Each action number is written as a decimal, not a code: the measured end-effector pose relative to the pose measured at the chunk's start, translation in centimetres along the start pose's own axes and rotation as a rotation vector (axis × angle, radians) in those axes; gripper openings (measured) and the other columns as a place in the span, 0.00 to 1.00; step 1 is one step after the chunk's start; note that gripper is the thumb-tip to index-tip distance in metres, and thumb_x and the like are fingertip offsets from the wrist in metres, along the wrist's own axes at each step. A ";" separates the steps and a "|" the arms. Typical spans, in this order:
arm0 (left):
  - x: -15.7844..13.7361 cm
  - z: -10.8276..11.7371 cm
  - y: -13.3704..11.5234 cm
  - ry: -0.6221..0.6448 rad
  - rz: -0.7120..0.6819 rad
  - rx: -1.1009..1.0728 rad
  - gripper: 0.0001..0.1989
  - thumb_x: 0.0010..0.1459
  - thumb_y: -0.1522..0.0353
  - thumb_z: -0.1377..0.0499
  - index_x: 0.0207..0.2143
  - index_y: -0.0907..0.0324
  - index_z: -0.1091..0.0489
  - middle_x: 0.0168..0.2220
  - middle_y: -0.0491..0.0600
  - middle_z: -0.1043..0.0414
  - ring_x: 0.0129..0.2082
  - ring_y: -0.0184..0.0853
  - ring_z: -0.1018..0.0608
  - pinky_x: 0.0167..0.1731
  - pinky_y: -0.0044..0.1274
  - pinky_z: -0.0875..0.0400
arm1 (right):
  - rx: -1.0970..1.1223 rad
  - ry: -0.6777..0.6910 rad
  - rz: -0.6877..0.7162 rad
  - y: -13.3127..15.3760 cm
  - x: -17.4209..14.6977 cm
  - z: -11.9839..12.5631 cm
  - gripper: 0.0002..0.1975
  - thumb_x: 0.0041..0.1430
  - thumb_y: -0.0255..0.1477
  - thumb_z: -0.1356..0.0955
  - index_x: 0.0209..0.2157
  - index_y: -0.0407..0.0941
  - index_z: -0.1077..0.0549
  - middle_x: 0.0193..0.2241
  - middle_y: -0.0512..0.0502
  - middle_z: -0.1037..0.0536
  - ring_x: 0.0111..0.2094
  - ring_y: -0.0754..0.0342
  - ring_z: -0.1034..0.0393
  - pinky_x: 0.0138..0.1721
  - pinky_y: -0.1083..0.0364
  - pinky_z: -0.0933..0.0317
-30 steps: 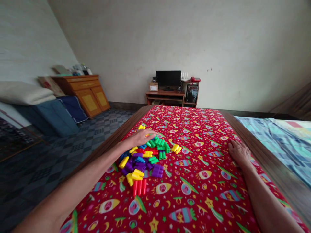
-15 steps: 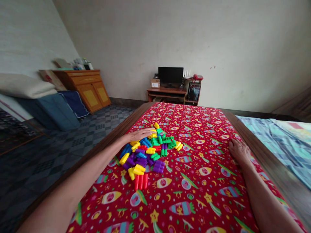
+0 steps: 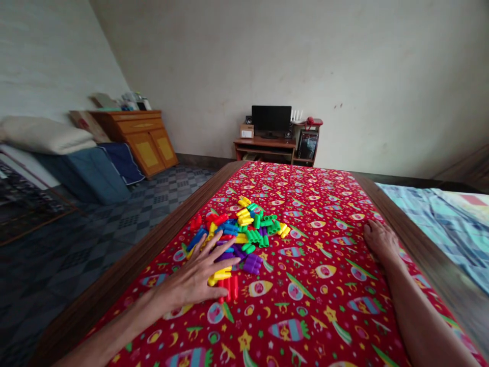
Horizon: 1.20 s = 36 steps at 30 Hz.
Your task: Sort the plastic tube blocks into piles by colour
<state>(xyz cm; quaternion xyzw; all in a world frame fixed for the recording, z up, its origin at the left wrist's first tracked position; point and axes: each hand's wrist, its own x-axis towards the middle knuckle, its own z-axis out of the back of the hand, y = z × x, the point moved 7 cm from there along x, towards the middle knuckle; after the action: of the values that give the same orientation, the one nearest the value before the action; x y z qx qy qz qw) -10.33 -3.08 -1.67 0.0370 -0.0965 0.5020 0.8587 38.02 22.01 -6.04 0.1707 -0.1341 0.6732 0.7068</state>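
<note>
With fingers spread, my left hand [image 3: 198,272] lies over the near left side of a pile of plastic building blocks. Its thumb is at a red block [image 3: 234,288], and the fingers hide part of the pile. Purple blocks [image 3: 252,264] lie just right of the fingertips. Farther back are green blocks [image 3: 265,223] and yellow blocks [image 3: 244,218], with blue blocks [image 3: 228,229] and more red ones at the left. My right hand [image 3: 380,238] rests on the red patterned cloth [image 3: 305,316] near its right edge, fingers loosely out, holding nothing.
The cloth covers a wooden table [image 3: 183,209] with bare wood along both sides. A bed with a checked sheet [image 3: 431,214] stands at the right. Beyond the table is a desk with a monitor [image 3: 271,120]; a wooden cabinet [image 3: 147,145] is at the left.
My left hand has moved from the back left of the pile toward me, its fingers now spread. Some blocks at the back and left have shifted. My right hand stays in place.
</note>
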 end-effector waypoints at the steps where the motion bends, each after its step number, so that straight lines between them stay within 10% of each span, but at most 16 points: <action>1: 0.9 -0.2 0.6 -0.024 0.017 0.002 0.32 0.54 0.56 0.37 0.61 0.43 0.39 0.68 0.47 0.50 0.67 0.57 0.51 0.61 0.54 0.55 | -0.009 0.001 -0.002 0.0 0.0 0.1 0.21 0.64 0.33 0.45 0.45 0.42 0.25 0.48 0.38 0.24 0.49 0.42 0.32 0.51 0.46 0.41; 10: 10.8 1.2 7.3 -0.203 0.249 -0.060 0.27 0.60 0.60 0.42 0.61 0.54 0.39 0.65 0.53 0.44 0.62 0.44 0.35 0.62 0.40 0.44 | -0.024 0.019 -0.010 0.2 0.0 0.3 0.20 0.64 0.33 0.45 0.42 0.43 0.25 0.46 0.38 0.24 0.47 0.43 0.31 0.49 0.46 0.40; 14: 9.6 2.6 12.2 -0.268 0.523 -0.034 0.30 0.60 0.54 0.45 0.63 0.50 0.43 0.65 0.54 0.43 0.63 0.50 0.39 0.61 0.55 0.62 | -0.022 0.019 -0.021 0.1 0.0 0.2 0.21 0.64 0.33 0.45 0.44 0.43 0.25 0.48 0.38 0.24 0.48 0.43 0.32 0.50 0.45 0.41; 17: 7.5 1.2 15.0 -0.227 0.646 -0.156 0.32 0.63 0.49 0.56 0.64 0.53 0.44 0.65 0.55 0.44 0.65 0.49 0.42 0.62 0.51 0.57 | -0.025 0.018 -0.016 0.2 0.0 0.2 0.22 0.64 0.34 0.46 0.45 0.42 0.25 0.48 0.37 0.24 0.49 0.42 0.33 0.51 0.46 0.41; 22: 7.9 -1.3 13.0 -0.125 0.502 -0.407 0.40 0.61 0.45 0.65 0.63 0.63 0.42 0.64 0.56 0.41 0.64 0.43 0.39 0.64 0.34 0.47 | -0.015 0.015 -0.016 0.3 -0.1 0.2 0.21 0.64 0.33 0.45 0.44 0.43 0.25 0.46 0.37 0.24 0.48 0.42 0.32 0.50 0.45 0.41; 30: 9.2 2.8 5.4 -0.107 0.121 -0.447 0.33 0.64 0.48 0.59 0.65 0.56 0.45 0.65 0.51 0.42 0.65 0.42 0.40 0.63 0.34 0.45 | -0.005 0.049 -0.046 0.4 -0.1 0.5 0.21 0.64 0.33 0.45 0.47 0.43 0.26 0.49 0.38 0.25 0.51 0.43 0.33 0.52 0.46 0.42; 36: 1.5 0.1 9.8 -0.262 0.469 -0.210 0.32 0.65 0.49 0.59 0.67 0.51 0.53 0.64 0.54 0.40 0.63 0.47 0.37 0.60 0.45 0.43 | 0.006 0.028 -0.053 0.4 -0.1 0.4 0.21 0.64 0.33 0.44 0.48 0.43 0.26 0.50 0.39 0.25 0.52 0.43 0.34 0.53 0.46 0.44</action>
<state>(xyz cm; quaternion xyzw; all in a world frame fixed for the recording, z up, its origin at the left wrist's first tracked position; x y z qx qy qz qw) -18.15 2.98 -1.60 -0.0111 -0.2638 0.6651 0.6985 37.61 21.79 -5.73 0.1671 -0.1176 0.6571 0.7255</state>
